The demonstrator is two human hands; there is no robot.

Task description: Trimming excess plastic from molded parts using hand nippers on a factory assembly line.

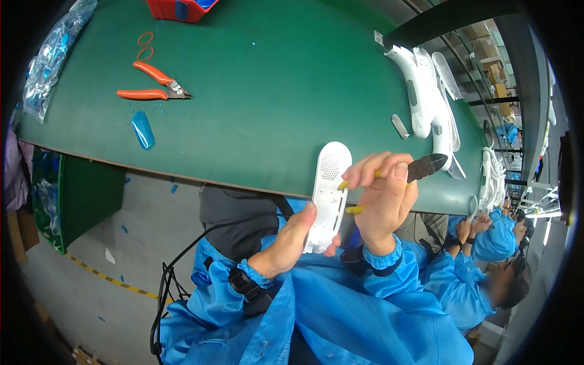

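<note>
A smooth, matt white plastic housing (328, 194) is held. Dark metal jaws and yellow plastic-coated handles are seen on the cutters (420, 167). The bench (274, 91) is covered in matt green mat.

The left hand (292, 243) grips the lower end of a long white plastic housing (327, 191), holding it upright just off the near edge of the green bench (274, 91). The right hand (383, 198) is closed around yellow-handled cutters (420, 167), whose dark head points right, away from the housing. Far left on the bench lie orange-handled cutters (152, 85), two rubber bands (145, 45) and a blue plastic strip (143, 129). More white housings (426, 91) are stacked at the right. A co-worker in blue (480, 267) sits to the right.
</note>
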